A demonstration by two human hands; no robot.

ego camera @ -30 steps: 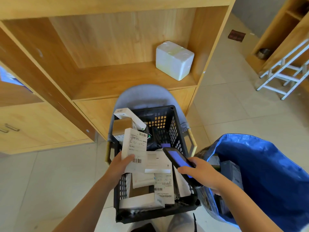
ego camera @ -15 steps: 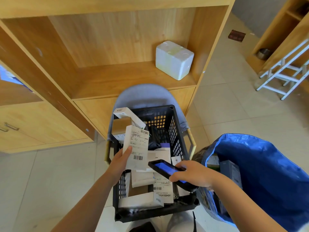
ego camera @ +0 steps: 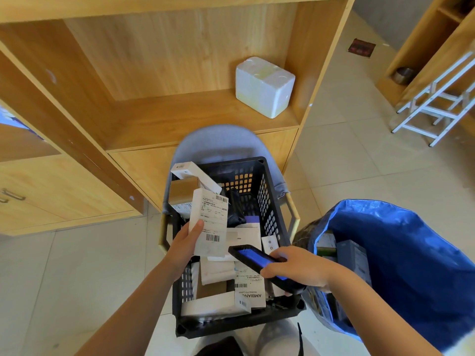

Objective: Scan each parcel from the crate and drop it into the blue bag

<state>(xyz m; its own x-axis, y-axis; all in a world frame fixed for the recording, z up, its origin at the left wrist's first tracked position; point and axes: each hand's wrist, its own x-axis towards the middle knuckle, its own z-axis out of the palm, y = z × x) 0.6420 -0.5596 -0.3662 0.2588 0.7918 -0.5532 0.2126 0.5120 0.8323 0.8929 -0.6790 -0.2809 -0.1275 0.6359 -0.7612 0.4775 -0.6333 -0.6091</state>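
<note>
Fingers of the left hand (ego camera: 185, 244) grasp a white parcel (ego camera: 210, 224) upright above the crate (ego camera: 259, 186); right hand (ego camera: 299, 268) clutches the scanner (ego camera: 253, 258), its tip just below the parcel's lower barcode, blue bag (ego camera: 411, 253) off right.

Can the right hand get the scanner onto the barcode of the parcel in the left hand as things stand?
Probably yes. The left hand holds the white parcel label up above the crate, its lower barcode uncovered. The scanner in the right hand sits just beside it, nothing between.
</note>
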